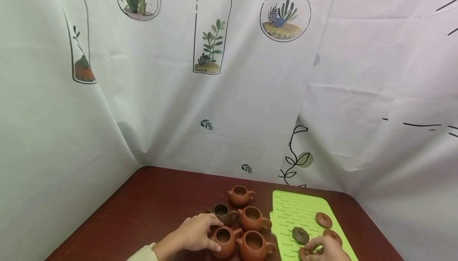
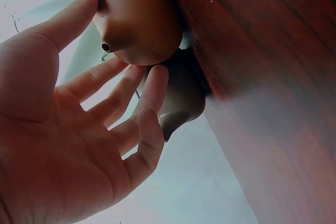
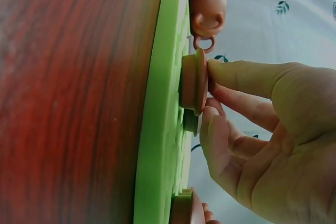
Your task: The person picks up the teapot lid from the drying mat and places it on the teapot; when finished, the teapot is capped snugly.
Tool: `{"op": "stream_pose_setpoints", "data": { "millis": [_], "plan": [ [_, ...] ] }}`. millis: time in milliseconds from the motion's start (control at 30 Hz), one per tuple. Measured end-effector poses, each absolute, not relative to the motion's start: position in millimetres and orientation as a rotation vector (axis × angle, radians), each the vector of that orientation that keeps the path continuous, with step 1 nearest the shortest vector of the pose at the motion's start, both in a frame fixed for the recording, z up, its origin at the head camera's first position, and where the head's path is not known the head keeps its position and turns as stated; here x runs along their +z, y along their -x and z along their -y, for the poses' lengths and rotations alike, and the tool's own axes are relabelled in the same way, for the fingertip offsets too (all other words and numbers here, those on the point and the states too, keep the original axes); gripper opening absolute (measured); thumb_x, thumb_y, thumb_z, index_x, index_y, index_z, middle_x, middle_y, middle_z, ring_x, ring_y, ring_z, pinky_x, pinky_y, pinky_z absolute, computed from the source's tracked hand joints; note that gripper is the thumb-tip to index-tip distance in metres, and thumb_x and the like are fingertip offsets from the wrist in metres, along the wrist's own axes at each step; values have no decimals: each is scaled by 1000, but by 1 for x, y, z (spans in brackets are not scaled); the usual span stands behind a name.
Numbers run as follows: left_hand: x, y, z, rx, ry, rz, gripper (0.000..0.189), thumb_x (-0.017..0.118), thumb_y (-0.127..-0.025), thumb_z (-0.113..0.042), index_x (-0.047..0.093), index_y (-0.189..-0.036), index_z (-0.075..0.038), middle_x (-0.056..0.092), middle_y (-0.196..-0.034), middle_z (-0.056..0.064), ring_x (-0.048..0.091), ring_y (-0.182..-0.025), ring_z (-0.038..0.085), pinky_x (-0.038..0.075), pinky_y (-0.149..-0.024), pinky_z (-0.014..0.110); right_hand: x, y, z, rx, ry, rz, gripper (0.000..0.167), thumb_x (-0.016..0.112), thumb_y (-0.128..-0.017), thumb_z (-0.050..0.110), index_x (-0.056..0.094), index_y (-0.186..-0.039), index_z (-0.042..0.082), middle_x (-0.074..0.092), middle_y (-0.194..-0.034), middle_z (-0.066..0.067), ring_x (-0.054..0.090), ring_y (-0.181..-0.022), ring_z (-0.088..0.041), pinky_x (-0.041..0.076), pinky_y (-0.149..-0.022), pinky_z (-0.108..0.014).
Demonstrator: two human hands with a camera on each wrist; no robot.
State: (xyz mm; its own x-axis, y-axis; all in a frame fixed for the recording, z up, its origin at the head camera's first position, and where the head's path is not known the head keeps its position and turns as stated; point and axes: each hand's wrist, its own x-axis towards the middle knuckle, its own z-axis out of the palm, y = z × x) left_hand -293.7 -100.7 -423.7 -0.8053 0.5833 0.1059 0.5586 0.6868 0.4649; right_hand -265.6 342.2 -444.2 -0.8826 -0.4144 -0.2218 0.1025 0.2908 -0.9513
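Lidless clay teapots are clustered on the table. My left hand (image 1: 196,231) grips the front-left reddish-brown teapot (image 1: 226,252), thumb on its near side and fingers on its far side. Just behind it is a dark brown teapot (image 1: 222,219), which my left fingers overlap in the left wrist view. To the right are more reddish teapots (image 1: 252,224). Over a green mat (image 1: 286,209), my right hand (image 1: 330,250) pinches a reddish teapot lid (image 3: 190,85) by its knob, the lid lying close on the mat. A dark lid (image 1: 300,235) lies beside it.
Two other reddish lids (image 1: 323,219) lie farther along the mat's right side. The dark red wooden table (image 1: 161,197) is bounded at the back and sides by white cloth (image 1: 171,114) printed with plants in glass jars.
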Motion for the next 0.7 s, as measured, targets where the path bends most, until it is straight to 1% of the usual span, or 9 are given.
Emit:
{"op": "stream_pose_setpoints", "data": {
  "millis": [33, 167, 300, 500, 700],
  "plan": [
    [-423, 294, 101, 753, -964, -2840, 49, 81, -75, -53, 70, -118, -33, 61, -121, -15, 61, -106, 14, 48, -69, 36, -443, 264, -341, -1540, 330, -2284, 22, 72, -89, 8, 70, -104, -8, 67, -90, -6, 59, -67, -17, 49, -68, -36],
    [-423, 294, 101, 727, -973, -2856, 50, 81, -75, -54, 70, -118, -31, 62, -121, -15, 61, -107, 14, 49, -70, 37, -440, 262, -338, -1388, 382, -2463, 20, 74, -88, 8, 73, -101, -7, 69, -91, -5, 64, -68, -20, 51, -65, -36],
    [-423, 294, 101, 703, -985, -2869, 50, 82, -75, -54, 71, -118, -31, 62, -120, -16, 61, -107, 14, 49, -71, 38, -439, 262, -337, -1372, 404, -2472, 18, 73, -88, 7, 73, -100, -8, 69, -92, -5, 64, -68, -20, 51, -65, -35],
    [-422, 295, 100, 732, -971, -2838, 50, 83, -75, -53, 71, -118, -30, 62, -119, -15, 61, -107, 14, 49, -71, 38, -439, 262, -336, -1367, 383, -2476, 13, 72, -88, 5, 74, -95, -6, 68, -87, -4, 61, -65, -18, 49, -63, -34],
    [-422, 296, 99, 753, -935, -2818, 51, 84, -74, -50, 70, -119, -29, 63, -115, -17, 61, -104, 13, 49, -68, 38, -437, 262, -333, -1313, 409, -2540, 16, 75, -87, 10, 74, -93, -5, 70, -89, -4, 66, -69, -24, 53, -64, -37]
  ]
}}
